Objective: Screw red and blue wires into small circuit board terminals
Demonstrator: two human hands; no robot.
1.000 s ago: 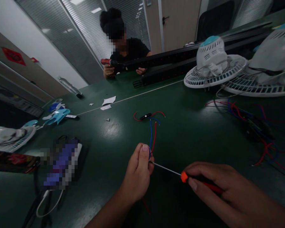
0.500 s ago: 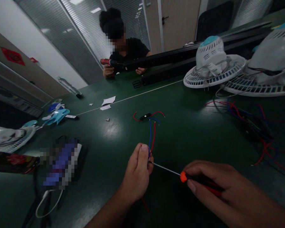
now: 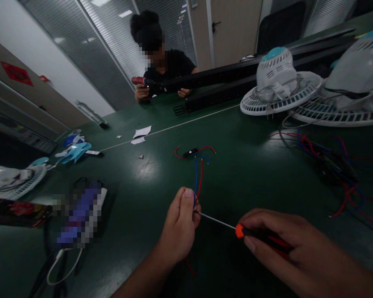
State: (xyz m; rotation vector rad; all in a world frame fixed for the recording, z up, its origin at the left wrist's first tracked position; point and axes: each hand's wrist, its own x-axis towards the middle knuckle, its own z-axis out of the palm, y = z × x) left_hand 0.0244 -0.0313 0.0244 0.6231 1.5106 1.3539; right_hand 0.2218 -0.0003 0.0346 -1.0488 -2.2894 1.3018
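Note:
My left hand (image 3: 180,223) is closed around a small part hidden in the fingers. A blue wire (image 3: 196,174) and a red wire (image 3: 200,178) rise from it, their bare ends upward, and another bit of red wire (image 3: 191,268) hangs below the hand. In my right hand (image 3: 286,244) lies a screwdriver (image 3: 217,220) with a black and red handle and an orange collar. Its shaft reaches across to my left fingertips, where the tip is hidden against the held part. Beyond the hands lies a small black module (image 3: 190,152) with red and blue leads.
White fans (image 3: 276,78) and a tangle of wired black modules (image 3: 332,165) are on the right. Long black bars (image 3: 217,78) lie at the back, where a person (image 3: 170,62) holds a red drill (image 3: 138,80). Paper scraps (image 3: 142,132) and a blurred-out device (image 3: 81,213) lie left.
Both hands stay almost in place, with the screwdriver still at the held part. The blue and red wire ends have shifted very slightly left.

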